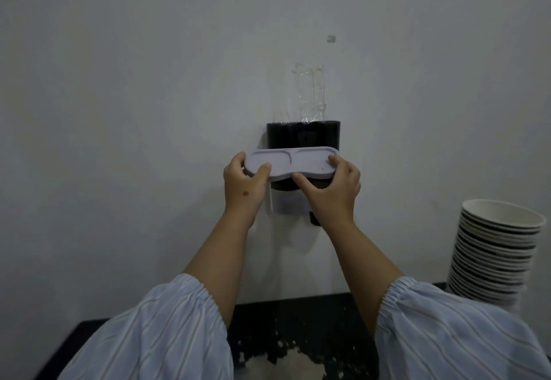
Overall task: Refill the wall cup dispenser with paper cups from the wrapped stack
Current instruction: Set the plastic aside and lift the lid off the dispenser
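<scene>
Now gripping pale lid (290,164) at both ends, left hand (243,185) and right hand (334,188) pinching it level before dispenser (303,138), likely baring top for loading; cup stack (495,254) waiting lower right of dispenser, on surface (298,320).

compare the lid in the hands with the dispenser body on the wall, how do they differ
The lid is pale lavender, flat and thin; the dispenser body is black and deep. The lid is held off the wall by the left hand and right hand; the body is fixed to the wall. Both share a wide, rounded outline.
</scene>
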A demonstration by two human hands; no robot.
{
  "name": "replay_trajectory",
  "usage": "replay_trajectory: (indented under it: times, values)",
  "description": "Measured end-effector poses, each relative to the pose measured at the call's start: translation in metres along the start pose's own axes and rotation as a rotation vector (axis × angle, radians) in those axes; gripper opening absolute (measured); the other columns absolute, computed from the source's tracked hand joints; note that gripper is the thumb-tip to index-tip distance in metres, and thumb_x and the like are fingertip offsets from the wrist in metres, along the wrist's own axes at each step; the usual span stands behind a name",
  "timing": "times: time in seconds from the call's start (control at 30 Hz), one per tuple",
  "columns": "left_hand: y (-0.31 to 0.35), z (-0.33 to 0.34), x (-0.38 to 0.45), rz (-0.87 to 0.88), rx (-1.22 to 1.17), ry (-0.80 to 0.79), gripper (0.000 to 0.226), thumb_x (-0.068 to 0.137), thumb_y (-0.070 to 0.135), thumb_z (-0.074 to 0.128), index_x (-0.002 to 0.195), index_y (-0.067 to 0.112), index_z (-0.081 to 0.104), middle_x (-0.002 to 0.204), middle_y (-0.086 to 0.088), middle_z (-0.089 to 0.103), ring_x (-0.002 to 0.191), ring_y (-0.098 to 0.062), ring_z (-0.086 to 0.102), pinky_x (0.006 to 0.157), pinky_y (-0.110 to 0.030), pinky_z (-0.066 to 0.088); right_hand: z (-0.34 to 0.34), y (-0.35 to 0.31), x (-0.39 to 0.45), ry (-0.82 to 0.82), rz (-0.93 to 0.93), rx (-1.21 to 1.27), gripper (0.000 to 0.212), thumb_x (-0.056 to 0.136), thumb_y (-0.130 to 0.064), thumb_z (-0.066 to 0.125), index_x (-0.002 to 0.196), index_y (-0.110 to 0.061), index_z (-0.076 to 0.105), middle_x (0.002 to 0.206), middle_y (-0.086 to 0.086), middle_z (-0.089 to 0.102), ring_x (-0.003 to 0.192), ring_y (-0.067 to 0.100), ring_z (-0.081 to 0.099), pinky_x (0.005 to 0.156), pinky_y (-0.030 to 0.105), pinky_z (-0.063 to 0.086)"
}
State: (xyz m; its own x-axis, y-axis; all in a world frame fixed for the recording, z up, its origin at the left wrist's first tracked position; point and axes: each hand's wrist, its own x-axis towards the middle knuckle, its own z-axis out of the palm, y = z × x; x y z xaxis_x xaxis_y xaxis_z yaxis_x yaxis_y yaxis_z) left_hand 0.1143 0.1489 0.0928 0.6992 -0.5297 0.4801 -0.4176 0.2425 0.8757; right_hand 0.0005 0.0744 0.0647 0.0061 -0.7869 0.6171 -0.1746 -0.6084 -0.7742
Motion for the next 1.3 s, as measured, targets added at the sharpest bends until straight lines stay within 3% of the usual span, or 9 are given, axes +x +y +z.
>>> replay_trajectory:
  times: [0.23,0.37,0.6,0.73,0.83,0.9,0.93,1.03,1.3]
  values:
    - [-0.038,-0.019,-0.072,-0.089,0.061,-0.092,0.074,0.078,0.028,0.073,0.140,0.010,0.037,0.140,-0.009,0.043,0.124,-0.022,0.046,0.099,-0.031,0.044,-0.031,0.024,-0.064,-0.067,-0.015,-0.088,0.086,0.066,-0.043,0.080,0.135,-0.018,0.036,0.135,0.007,0.032,0.121,0.020,0.036,0.091,0.022,0.035]
    - [-0.066,-0.026,-0.117,-0.141,0.097,-0.160,0.072,0.072,0.026,0.079,0.133,0.008,0.044,0.125,-0.007,0.050,0.114,-0.021,0.051,0.088,-0.028,0.044,-0.045,0.050,-0.107,-0.157,0.066,-0.128,0.088,0.065,-0.042,0.081,0.135,-0.021,0.034,0.132,0.006,0.030,0.121,0.022,0.036,0.094,0.025,0.037]
    - [-0.121,-0.034,-0.181,-0.323,0.219,-0.245,0.086,0.068,0.028,0.081,0.140,0.013,0.037,0.140,-0.010,0.045,0.126,-0.029,0.045,0.105,-0.046,0.042,-0.067,0.093,-0.172,-0.343,0.222,-0.279,0.081,0.070,-0.040,0.078,0.135,-0.019,0.033,0.134,0.008,0.030,0.127,0.027,0.030,0.100,0.032,0.037]
    - [-0.149,-0.038,-0.215,-0.422,0.267,-0.308,0.076,0.069,0.025,0.080,0.135,0.017,0.043,0.135,-0.010,0.051,0.123,-0.027,0.047,0.104,-0.043,0.043,-0.077,0.119,-0.202,-0.503,0.375,-0.369,0.079,0.074,-0.040,0.073,0.138,-0.019,0.032,0.138,0.008,0.028,0.129,0.029,0.026,0.102,0.042,0.038]
    - [-0.162,-0.037,-0.239,-0.494,0.290,-0.404,0.074,0.071,0.026,0.078,0.135,0.020,0.042,0.134,-0.005,0.051,0.121,-0.025,0.049,0.105,-0.040,0.042,-0.086,0.138,-0.222,-0.613,0.459,-0.449,0.069,0.077,-0.038,0.071,0.134,-0.018,0.037,0.140,0.007,0.029,0.127,0.027,0.027,0.100,0.039,0.038]
    - [-0.168,-0.036,-0.251,-0.536,0.314,-0.469,0.070,0.077,0.022,0.074,0.137,0.016,0.038,0.130,0.002,0.047,0.125,-0.024,0.046,0.104,-0.028,0.038,-0.092,0.149,-0.234,-0.674,0.495,-0.491,0.066,0.080,-0.038,0.068,0.135,-0.017,0.038,0.141,0.007,0.031,0.128,0.026,0.028,0.101,0.036,0.037]
    - [-0.172,-0.035,-0.256,-0.554,0.335,-0.509,0.068,0.079,0.020,0.071,0.138,0.013,0.037,0.133,-0.003,0.047,0.127,-0.024,0.044,0.101,-0.026,0.037,-0.095,0.154,-0.239,-0.693,0.518,-0.505,0.065,0.081,-0.038,0.067,0.135,-0.017,0.038,0.141,0.006,0.032,0.129,0.026,0.029,0.101,0.034,0.036]
    - [-0.181,-0.031,-0.270,-0.591,0.374,-0.597,0.068,0.083,0.021,0.069,0.140,0.011,0.034,0.145,-0.007,0.040,0.132,-0.023,0.039,0.103,-0.025,0.034,-0.103,0.169,-0.252,-0.741,0.572,-0.521,0.064,0.083,-0.038,0.065,0.136,-0.015,0.038,0.143,0.005,0.036,0.130,0.024,0.032,0.104,0.033,0.035]
    - [-0.208,-0.017,-0.300,-0.725,0.469,-0.750,0.076,0.083,0.022,0.068,0.143,0.006,0.025,0.150,-0.011,0.031,0.136,-0.024,0.033,0.108,-0.027,0.030,-0.119,0.198,-0.278,-0.906,0.669,-0.546,0.060,0.086,-0.039,0.060,0.136,-0.018,0.034,0.144,0.003,0.031,0.130,0.026,0.027,0.104,0.037,0.034]
